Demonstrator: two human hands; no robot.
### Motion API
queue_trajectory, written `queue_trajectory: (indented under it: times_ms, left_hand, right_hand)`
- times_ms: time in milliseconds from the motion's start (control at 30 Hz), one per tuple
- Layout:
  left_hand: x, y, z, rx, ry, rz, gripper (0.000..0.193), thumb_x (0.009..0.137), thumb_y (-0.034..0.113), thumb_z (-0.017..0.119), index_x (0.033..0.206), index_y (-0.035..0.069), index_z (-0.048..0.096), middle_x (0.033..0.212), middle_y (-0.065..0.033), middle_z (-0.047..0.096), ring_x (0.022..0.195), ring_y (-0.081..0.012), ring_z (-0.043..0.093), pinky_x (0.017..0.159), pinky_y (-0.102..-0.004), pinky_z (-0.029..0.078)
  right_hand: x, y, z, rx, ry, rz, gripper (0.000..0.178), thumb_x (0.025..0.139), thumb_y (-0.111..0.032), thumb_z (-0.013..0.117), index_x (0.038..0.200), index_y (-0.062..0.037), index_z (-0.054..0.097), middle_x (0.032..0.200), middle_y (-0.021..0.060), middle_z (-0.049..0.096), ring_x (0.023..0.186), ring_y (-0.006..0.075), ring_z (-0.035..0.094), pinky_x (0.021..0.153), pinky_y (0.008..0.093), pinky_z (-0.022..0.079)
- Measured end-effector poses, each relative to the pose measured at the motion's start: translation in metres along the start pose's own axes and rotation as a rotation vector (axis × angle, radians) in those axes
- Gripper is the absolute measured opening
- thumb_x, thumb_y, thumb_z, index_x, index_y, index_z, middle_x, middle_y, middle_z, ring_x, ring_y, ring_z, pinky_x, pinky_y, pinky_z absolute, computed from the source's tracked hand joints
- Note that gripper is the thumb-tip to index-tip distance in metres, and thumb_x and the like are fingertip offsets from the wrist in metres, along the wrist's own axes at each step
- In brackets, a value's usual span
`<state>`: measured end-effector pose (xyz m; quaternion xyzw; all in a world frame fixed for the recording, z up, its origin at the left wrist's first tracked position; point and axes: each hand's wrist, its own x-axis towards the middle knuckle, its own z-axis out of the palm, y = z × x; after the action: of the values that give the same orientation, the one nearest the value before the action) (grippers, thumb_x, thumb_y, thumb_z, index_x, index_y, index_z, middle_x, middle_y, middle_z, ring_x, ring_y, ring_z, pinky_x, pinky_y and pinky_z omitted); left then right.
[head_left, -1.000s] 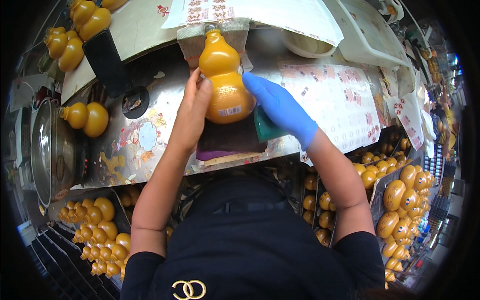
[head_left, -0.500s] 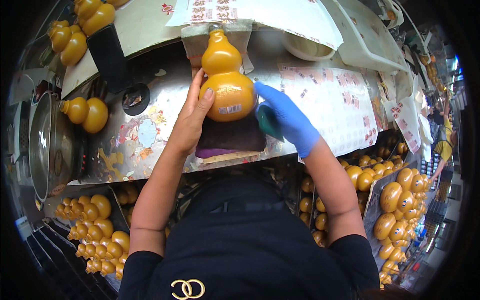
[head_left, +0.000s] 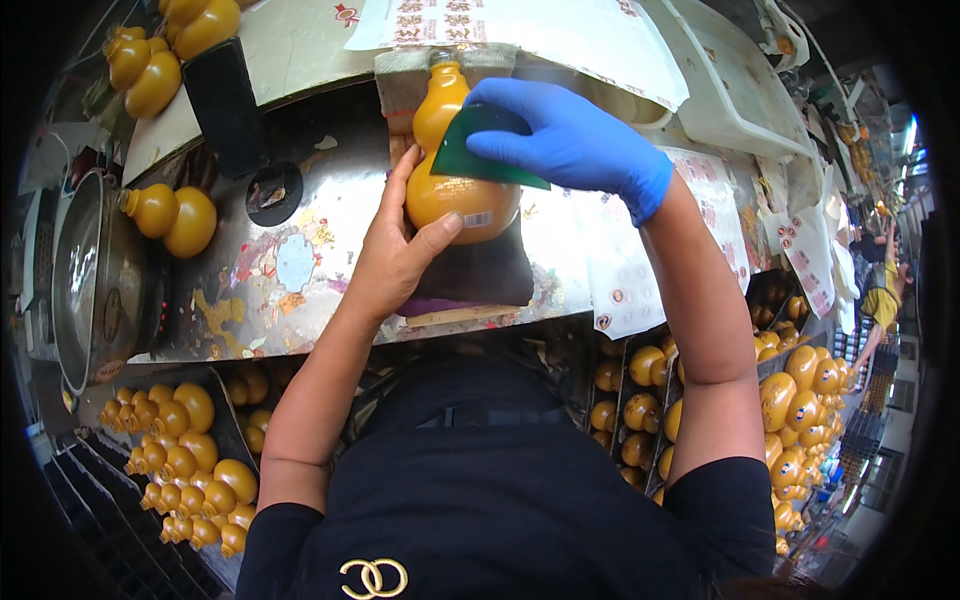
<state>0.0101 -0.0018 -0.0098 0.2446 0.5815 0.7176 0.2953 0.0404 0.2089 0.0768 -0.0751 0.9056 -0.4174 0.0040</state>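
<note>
A yellow gourd-shaped bottle (head_left: 478, 198) lies on its side on the worktable, its narrow neck pointing away from me. Its wide lower bulb carries printing and a small barcode label. My bare left hand (head_left: 393, 248) grips the bulb from the left, thumb on top. In a blue glove, my right hand (head_left: 575, 132) pinches a flat green scraper (head_left: 460, 150). That scraper lies across the bottle around its waist and hides part of it. Under the bottle's near end is a dark pad (head_left: 485, 270); a light cloth (head_left: 398, 85) sits around the neck end.
Sheets of printed labels (head_left: 630, 270) lie to the right. A steel pan (head_left: 85, 290), another gourd bottle (head_left: 190, 222) and a black phone-like slab (head_left: 222, 105) stand left. Racks of gourd bottles (head_left: 195, 405) flank me below the table. A person in yellow (head_left: 880, 300) is far right.
My right hand has moved from the bottle's right side up and over it, bringing the green scraper across the waist. The left hand keeps its hold.
</note>
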Motion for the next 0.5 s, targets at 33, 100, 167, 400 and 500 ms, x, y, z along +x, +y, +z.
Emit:
queue_trajectory:
  times_ms: [33,100,167,400,500]
  left_hand:
    - [0.002,0.004,-0.001,-0.019,0.006,-0.018,0.080,0.088,0.033,0.065,0.145,-0.002,0.021,0.138,-0.0193,0.039,0.126,-0.0250,0.043,0.105,-0.0346,0.035]
    - [0.009,0.007,-0.001,0.033,0.062,-0.038,0.075,0.089,0.039,0.062,0.141,-0.003,0.028,0.135,-0.0201,0.042,0.124,-0.0239,0.044,0.104,-0.0344,0.036]
    - [0.015,0.004,0.004,0.086,0.090,-0.033,0.072,0.090,0.041,0.059,0.140,-0.003,0.029,0.135,-0.0197,0.042,0.124,-0.0237,0.044,0.104,-0.0339,0.036]
    - [0.015,-0.001,0.007,0.089,0.102,-0.021,0.066,0.097,0.045,0.047,0.141,-0.001,0.029,0.136,-0.0180,0.042,0.125,-0.0229,0.044,0.105,-0.0320,0.034]
    - [0.013,0.000,0.008,0.125,0.103,-0.007,0.066,0.097,0.046,0.046,0.141,-0.001,0.029,0.136,-0.0181,0.043,0.126,-0.0228,0.043,0.105,-0.0322,0.034]
  right_hand:
    - [0.002,0.004,0.000,0.018,0.029,-0.003,0.036,0.086,-0.027,0.061,0.113,-0.0020,0.058,0.100,0.0188,0.065,0.091,0.0300,0.065,0.083,0.0358,0.051]
    - [0.002,0.006,-0.001,-0.043,0.062,-0.020,0.037,0.086,-0.027,0.061,0.114,-0.0023,0.058,0.101,0.0183,0.065,0.091,0.0293,0.065,0.083,0.0353,0.051]
    - [0.000,0.007,0.004,-0.091,0.189,-0.065,0.038,0.085,-0.028,0.063,0.112,-0.0019,0.058,0.097,0.0171,0.066,0.089,0.0257,0.065,0.080,0.0330,0.051]
    - [-0.049,-0.006,0.057,0.190,0.488,0.171,0.039,0.085,-0.029,0.068,0.110,-0.0037,0.052,0.095,0.0160,0.065,0.086,0.0223,0.065,0.075,0.0340,0.052]
    - [-0.059,-0.003,0.069,0.209,0.649,0.269,0.039,0.084,-0.027,0.070,0.109,-0.0034,0.051,0.091,0.0160,0.066,0.084,0.0228,0.066,0.073,0.0332,0.052]
